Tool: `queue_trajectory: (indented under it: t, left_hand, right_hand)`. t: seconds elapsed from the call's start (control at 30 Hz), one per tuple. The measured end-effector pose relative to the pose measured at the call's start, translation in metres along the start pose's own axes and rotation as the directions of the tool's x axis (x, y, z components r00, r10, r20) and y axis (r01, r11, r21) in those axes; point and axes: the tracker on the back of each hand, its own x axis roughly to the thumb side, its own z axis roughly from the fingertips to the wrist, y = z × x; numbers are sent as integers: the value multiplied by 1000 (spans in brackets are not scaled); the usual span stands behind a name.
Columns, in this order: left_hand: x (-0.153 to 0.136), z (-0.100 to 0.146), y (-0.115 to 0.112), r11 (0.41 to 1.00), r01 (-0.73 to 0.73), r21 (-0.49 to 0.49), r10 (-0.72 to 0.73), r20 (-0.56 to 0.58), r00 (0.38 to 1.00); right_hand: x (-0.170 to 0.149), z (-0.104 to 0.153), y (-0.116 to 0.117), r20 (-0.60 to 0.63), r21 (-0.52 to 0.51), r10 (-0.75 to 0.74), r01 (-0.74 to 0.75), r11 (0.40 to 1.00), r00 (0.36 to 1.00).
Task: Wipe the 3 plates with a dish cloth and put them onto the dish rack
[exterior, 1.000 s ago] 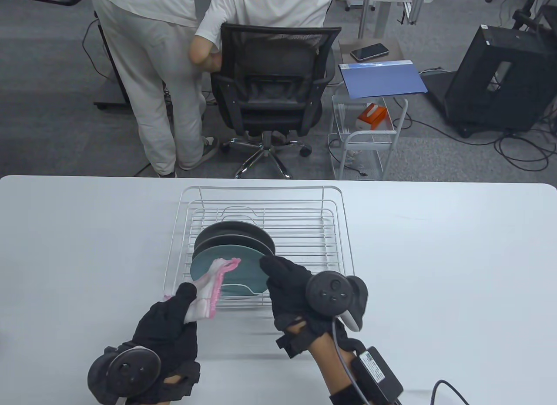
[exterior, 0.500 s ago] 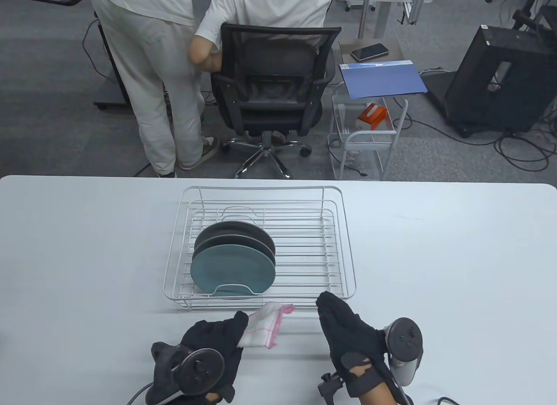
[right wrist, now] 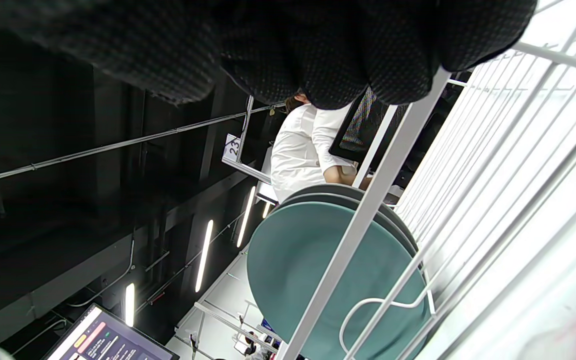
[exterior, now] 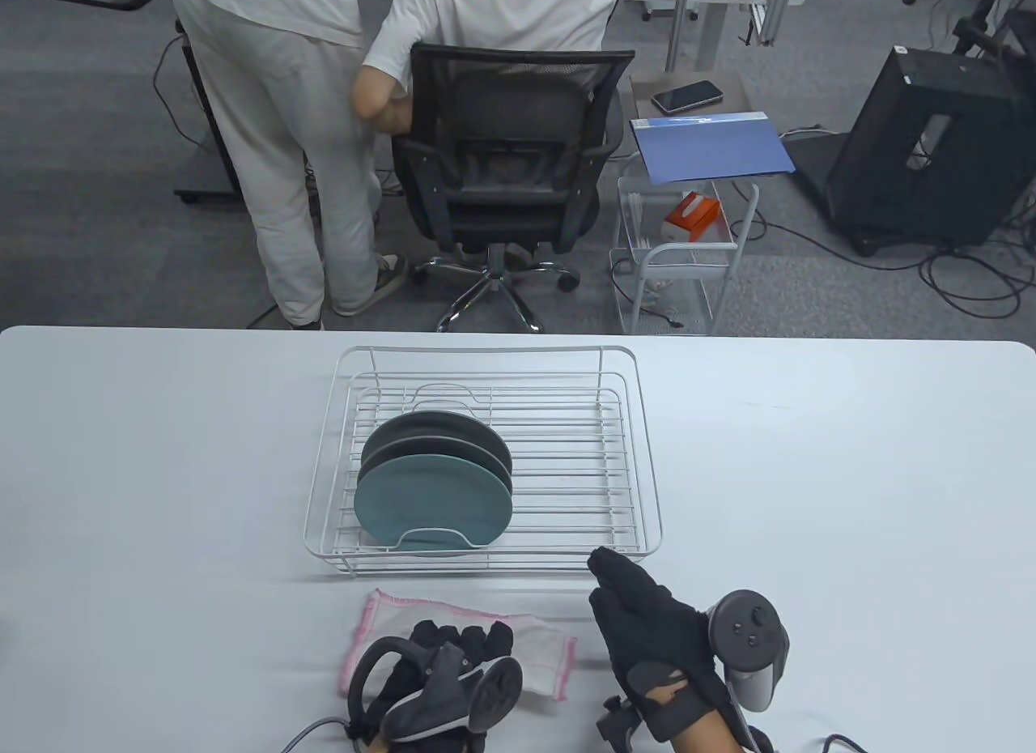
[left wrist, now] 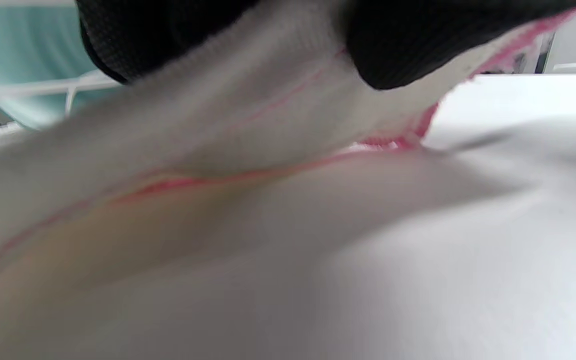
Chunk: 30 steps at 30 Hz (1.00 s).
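The left hand (exterior: 457, 652) lies low near the table's front edge, knuckles up and its tracker tipped toward the camera, with its fingers curled down onto the dish cloth (exterior: 541, 652). In the left wrist view the cloth (left wrist: 248, 115) rises between two black fingertips (left wrist: 403, 45), so the hand seems to be pinching a fold of it, though that picture is close and blurred. The cloth lies spread on the white table (exterior: 850, 478), its pink hem showing left and right of the glove, just in front of the dish rack (exterior: 643, 461).

The right hand (exterior: 651, 623) rests beside the cloth, to its right, on its edge with the tracker facing right. Its fingers are straight and held together, pointing toward the rack's near right corner and holding nothing. The right wrist view shows the fingertips (right wrist: 348, 55) close to the white wire rim (right wrist: 368, 210).

Three plates stand on edge in the left half of the rack, leaning one against the next: a teal plate (exterior: 433, 502) in front and two dark plates (exterior: 437, 433) behind it.

Beyond the table stand an office chair (exterior: 506, 162), a person in light clothes (exterior: 283, 138) and a wire trolley (exterior: 688, 251).
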Motion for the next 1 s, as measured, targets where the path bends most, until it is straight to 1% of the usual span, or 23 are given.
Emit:
queue_trajectory:
  t: [0.03, 0.1, 0.13, 0.2, 0.27, 0.4, 0.53, 0.7, 0.73, 0.8, 0.87, 0.93, 0.97, 1.0]
  left_hand:
    - [1, -2, -3, 1000, -2, -27, 2, 1, 1000]
    - [5, -8, -14, 989, -35, -146, 38, 18, 999]
    - [6, -7, -14, 986, -43, -163, 47, 19, 999]
    - [9, -7, -15, 988, -27, -153, 32, 34, 999]
    - [9, -7, -15, 981, -55, -187, 63, 38, 997]
    - [3, -5, -16, 953, -192, -233, 209, 47, 977]
    - [-4, -5, -17, 916, -295, -273, 321, 56, 945]
    - [-14, -5, -14, 890, -386, -241, 413, 71, 908]
    - [-19, -3, -12, 880, -418, -226, 444, 75, 893]
    - [-32, 1, -3, 860, -484, -164, 501, 86, 861]
    - [-49, 10, 10, 845, -533, -34, 534, 100, 840]
    - [-69, 19, 22, 834, -538, 123, 532, 80, 843]
    - [-75, 22, 25, 829, -530, 175, 527, 69, 847]
    - [-85, 27, 30, 826, -505, 250, 510, 51, 859]
  right_hand:
    - [0, 0, 1, -1, 3, -2, 2, 1000, 1000]
    - [1, 0, 2, 4, 9, -10, 10, 1000, 1000]
    - [2, 0, 3, 7, 12, -9, 9, 1000, 1000]
    - [3, 0, 4, 14, 19, 5, -5, 1000, 1000]
    - [3, -1, 6, 12, 32, 10, -10, 999, 1000]
    - [1, -1, 9, 4, 48, 11, -11, 999, 1000]
    - [0, -2, 13, 12, 66, 25, -26, 998, 1000]
    - [0, -3, 18, 27, 96, 77, -79, 992, 997]
    - [0, -2, 18, 30, 99, 85, -87, 991, 996]
    - [0, -2, 19, 33, 101, 94, -97, 990, 995]
    - [0, -2, 18, 41, 99, 101, -105, 990, 994]
    - [0, -3, 18, 50, 108, 119, -124, 986, 992]
    - [0, -3, 19, 54, 112, 124, -129, 985, 991]
    - [1, -3, 19, 65, 116, 132, -139, 983, 989]
